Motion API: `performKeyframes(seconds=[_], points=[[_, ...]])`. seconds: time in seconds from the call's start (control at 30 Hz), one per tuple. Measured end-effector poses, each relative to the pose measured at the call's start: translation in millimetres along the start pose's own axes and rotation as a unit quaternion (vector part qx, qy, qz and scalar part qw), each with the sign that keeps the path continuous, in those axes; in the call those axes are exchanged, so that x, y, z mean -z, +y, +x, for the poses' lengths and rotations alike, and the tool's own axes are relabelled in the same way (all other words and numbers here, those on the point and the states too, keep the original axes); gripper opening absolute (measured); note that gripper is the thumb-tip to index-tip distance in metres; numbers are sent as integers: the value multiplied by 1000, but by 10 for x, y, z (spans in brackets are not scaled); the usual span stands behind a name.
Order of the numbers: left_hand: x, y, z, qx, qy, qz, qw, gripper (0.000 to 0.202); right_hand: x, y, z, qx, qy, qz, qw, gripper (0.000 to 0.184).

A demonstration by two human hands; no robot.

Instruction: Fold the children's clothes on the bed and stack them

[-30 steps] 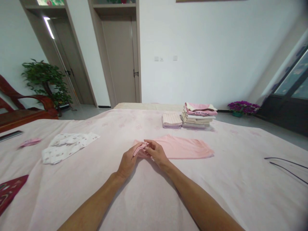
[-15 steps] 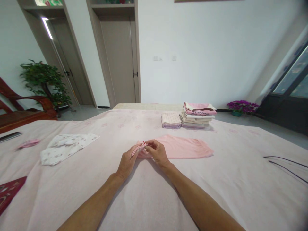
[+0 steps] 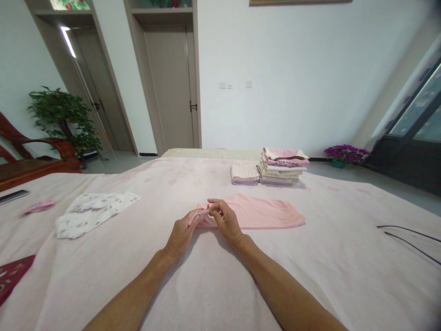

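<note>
1. Reference: I stand in the room; 12 o'clock is straight ahead of the person, across the pale pink fabric cover point(image 3: 206, 294).
2. Left hand point(image 3: 181, 232): at 12 o'clock, thumb and fingers gripping the layered end of a flat, salmon-pink fabric garment point(image 3: 265, 214).
3. Right hand point(image 3: 228, 223): just beside it, fingers curled, thumb near the fingertips at the same end. I cannot tell whether cloth is pinched there.
4. Garment status: lies as a long strip from 12 to 1 o'clock. Judged part-way: flattened, not yet compact.
5. White, grey-spotted fabric piece point(image 3: 94, 215): between 10 and 11 o'clock, rumpled; apparently left to do.
6. Cream striped, folded fabric block point(image 3: 245, 173): just past 12 o'clock, beside a taller multicoloured stack of folded fabric point(image 3: 284, 169). Both look done.
</note>
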State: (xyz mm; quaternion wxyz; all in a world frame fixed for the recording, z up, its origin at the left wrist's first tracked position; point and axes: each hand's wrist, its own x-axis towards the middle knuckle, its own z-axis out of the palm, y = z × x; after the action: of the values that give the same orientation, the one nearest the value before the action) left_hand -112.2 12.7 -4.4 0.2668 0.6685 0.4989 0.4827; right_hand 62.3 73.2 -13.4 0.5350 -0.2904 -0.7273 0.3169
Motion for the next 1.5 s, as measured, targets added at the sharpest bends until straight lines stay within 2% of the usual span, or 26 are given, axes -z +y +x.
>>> performKeyframes(seconds=[0.17,0.5,0.6,0.7,0.8,0.9,1.03,1.1,1.17,1.23,1.3,1.4,1.5], points=[[28,50,-8,0,-14,4,1000,41,-38,18,2,-73,-2,70,995,8],[36,-18,-9,5,6,25,1000,48,-50,-30,15,-102,34,88,990,12],[40,0,-16,-10,-12,17,1000,46,-49,-17,26,-101,41,102,989,14],[46,20,-22,-15,-14,13,1000,44,-32,-30,41,-85,31,80,993,24],[35,16,-21,-6,-5,13,1000,43,-21,-43,50,-77,7,47,996,18],[2,7,-12,8,20,4,1000,45,-24,-32,48,-110,26,48,992,16],[-30,33,8,23,88,-19,996,48,-29,-81,33,-134,82,43,987,18],[-34,59,14,35,119,-16,992,50,-44,-168,24,-156,67,68,983,24],[-40,78,11,26,121,-6,992,50,-74,-280,24,-199,17,125,972,33],[-61,80,0,-6,95,13,995,47,-113,-385,37,-246,-32,197,949,42],[-102,64,-14,-36,67,46,996,45,-147,-458,62,-285,-56,251,923,50],[-183,26,-31,-73,55,117,989,47,-162,-496,104,-334,-46,277,900,51],[-249,6,-41,-116,47,187,974,52,-129,-476,139,-355,-20,270,895,45]])
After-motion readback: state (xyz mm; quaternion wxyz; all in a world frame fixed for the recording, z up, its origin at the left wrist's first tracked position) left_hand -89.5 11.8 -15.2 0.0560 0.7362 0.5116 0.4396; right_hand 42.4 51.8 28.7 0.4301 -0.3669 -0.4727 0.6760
